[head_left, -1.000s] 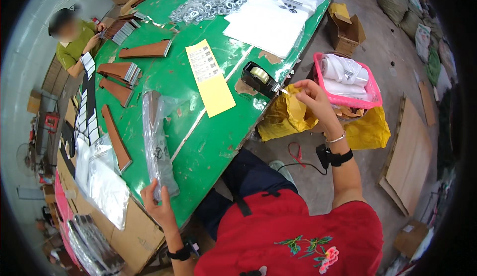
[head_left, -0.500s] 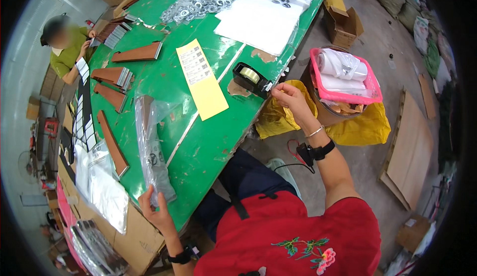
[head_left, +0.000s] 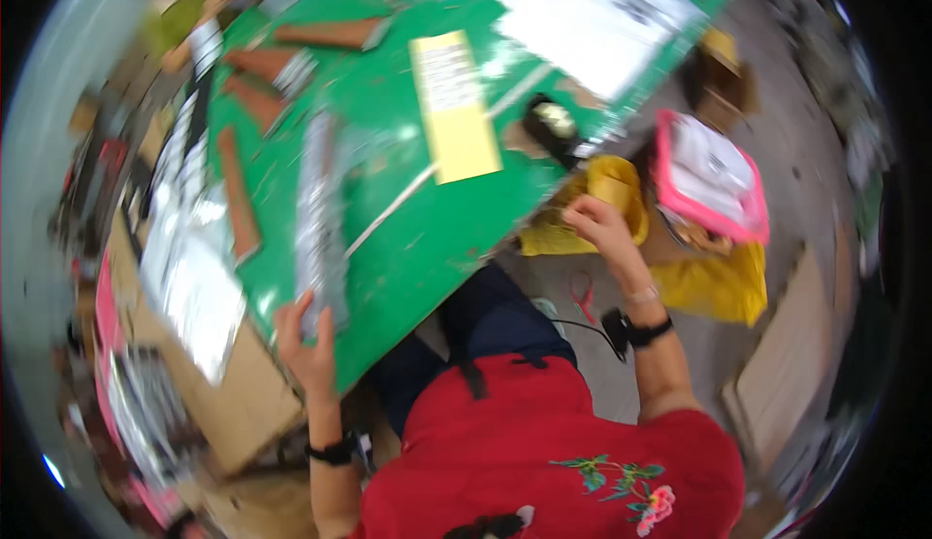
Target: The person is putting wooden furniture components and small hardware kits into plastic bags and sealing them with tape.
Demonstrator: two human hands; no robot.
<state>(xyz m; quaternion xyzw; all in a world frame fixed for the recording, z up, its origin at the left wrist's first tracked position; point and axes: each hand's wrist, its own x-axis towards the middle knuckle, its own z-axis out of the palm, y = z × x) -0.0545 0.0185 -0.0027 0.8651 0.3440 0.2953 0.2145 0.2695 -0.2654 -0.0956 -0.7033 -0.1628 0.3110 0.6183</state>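
Observation:
A clear plastic bag (head_left: 323,218) with a long brown piece inside lies lengthwise on the green table. My left hand (head_left: 309,350) grips its near end between thumb and fingers. Off the table's right edge, my right hand (head_left: 604,231) is closed in a pinch; whatever its fingertips hold is too small and blurred to see. Just beyond that hand, a black tape dispenser (head_left: 551,129) stands at the table edge. A yellow sheet with white printed labels (head_left: 454,112) lies between the bag and the dispenser.
Several brown tapered pieces (head_left: 239,189) lie left of the bag. White sheets (head_left: 592,29) cover the far right of the green table (head_left: 408,286). A pink basket (head_left: 748,218) with plastic rolls stands beside a yellow bag (head_left: 714,282). Across the table, a person in green handles pieces.
My right hand has drawn away from the tape dispenser, back toward my body. My left hand stays at the bag's near end. The whole view has shifted and blurred.

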